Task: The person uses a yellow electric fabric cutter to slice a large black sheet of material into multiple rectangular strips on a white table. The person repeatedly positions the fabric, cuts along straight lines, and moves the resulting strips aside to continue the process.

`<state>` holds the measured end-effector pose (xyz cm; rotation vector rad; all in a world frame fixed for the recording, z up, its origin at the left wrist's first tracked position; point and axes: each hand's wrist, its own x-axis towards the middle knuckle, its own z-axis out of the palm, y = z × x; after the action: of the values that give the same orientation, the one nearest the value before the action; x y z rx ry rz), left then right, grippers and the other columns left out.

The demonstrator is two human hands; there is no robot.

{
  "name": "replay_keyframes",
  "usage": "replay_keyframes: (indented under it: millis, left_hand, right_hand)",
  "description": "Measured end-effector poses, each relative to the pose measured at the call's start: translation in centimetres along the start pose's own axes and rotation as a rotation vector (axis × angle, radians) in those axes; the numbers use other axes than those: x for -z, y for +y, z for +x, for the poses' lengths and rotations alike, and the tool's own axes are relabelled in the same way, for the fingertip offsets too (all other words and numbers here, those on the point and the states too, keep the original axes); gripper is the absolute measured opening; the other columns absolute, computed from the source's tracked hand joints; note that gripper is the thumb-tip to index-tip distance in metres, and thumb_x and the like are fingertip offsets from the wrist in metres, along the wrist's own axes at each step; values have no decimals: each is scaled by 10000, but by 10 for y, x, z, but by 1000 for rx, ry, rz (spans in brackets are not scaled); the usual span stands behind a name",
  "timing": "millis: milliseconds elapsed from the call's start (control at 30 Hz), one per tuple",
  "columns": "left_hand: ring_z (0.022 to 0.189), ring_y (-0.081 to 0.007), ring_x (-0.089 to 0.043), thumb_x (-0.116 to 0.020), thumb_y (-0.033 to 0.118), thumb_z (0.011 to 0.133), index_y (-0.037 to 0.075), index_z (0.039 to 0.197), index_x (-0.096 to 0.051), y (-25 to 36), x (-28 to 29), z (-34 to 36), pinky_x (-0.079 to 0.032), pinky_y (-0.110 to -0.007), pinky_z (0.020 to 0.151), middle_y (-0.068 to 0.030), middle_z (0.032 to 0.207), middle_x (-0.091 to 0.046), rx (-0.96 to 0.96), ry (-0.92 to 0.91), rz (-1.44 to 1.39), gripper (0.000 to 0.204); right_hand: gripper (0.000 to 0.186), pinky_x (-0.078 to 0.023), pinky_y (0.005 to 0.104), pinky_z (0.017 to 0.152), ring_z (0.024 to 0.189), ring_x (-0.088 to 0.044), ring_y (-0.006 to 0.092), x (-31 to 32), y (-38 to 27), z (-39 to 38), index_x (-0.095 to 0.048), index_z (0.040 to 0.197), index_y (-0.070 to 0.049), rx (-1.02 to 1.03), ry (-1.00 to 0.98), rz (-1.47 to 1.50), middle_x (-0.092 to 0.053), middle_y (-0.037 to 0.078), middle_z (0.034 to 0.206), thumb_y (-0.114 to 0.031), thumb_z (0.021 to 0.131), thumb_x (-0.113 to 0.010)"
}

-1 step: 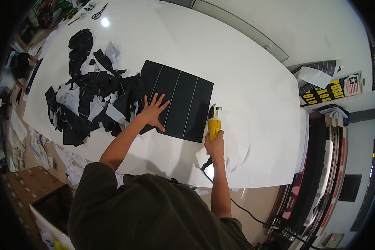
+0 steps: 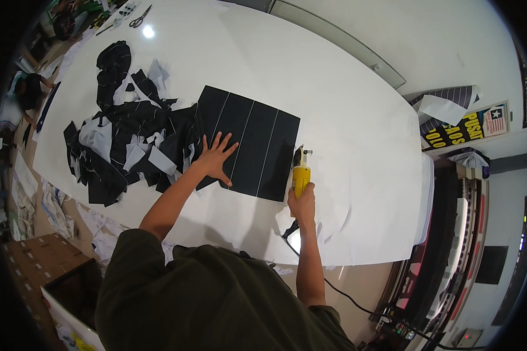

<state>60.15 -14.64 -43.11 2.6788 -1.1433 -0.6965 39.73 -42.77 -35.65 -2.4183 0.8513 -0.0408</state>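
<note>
A roughly square black fabric piece (image 2: 269,146) with thin pale stripes lies flat on the white table. My left hand (image 2: 215,159) is spread open over its left part, palm down, fingers apart. Beside the fabric's right edge, my right hand (image 2: 301,203) is wrapped around the yellow body of a hand-held electric fabric cutter (image 2: 301,177). The cutter's head points away from me, close to that edge; whether its blade touches the cloth I cannot tell. A black cord runs from its rear end over the table's near edge.
A heap of black and light-grey fabric scraps (image 2: 140,126) lies left of the piece. Scissors (image 2: 140,16) rest at the table's far left. An open box (image 2: 70,298) stands at lower left, rolls (image 2: 445,234) are stacked at right, and another person (image 2: 32,93) is at far left.
</note>
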Motion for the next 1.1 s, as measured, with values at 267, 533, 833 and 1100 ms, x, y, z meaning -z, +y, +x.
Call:
replay_keyframes:
  millis: [267,533,833,1100]
  left_hand:
    - [1599,-469,106,-913,744,442,188,1700,-143,1,2,-2,51,-823,1159,-196,1757,68,-7,17,-28,1576]
    - [1599,-473,94,-923,722,449,189,1697,-164,3,5,-3,52,-819,1161,-197,1757,51,-15,27,-34,1554]
    - [1599,-476,96,-913,739,460,199,1699,-157,4,8,-4,54,-807,1167,-198,1757,45,9,6,-23,1549]
    - [1595,-499,64,-889,762,505,204,1698,-166,62,11,49,26,-812,1167,-196,1760,0,-86,74,-18,1502]
  right_hand:
    - [509,-583,562,817,937,-694,556,-9,-2,62,-414,1147,63,21,24,-38,-678,399,1020,-281,910,-705]
    - [525,-586,562,823,935,-699,551,-6,-15,120,-411,1143,64,30,30,-48,-678,401,1014,-301,905,-705]
    - [572,-591,556,826,969,-700,547,-8,-28,187,-412,1177,74,77,42,-52,-683,399,1035,-318,891,-716]
    - [594,-554,564,917,1043,-688,541,25,-1,195,-460,1251,80,-54,150,169,-685,390,1102,-340,900,-692]
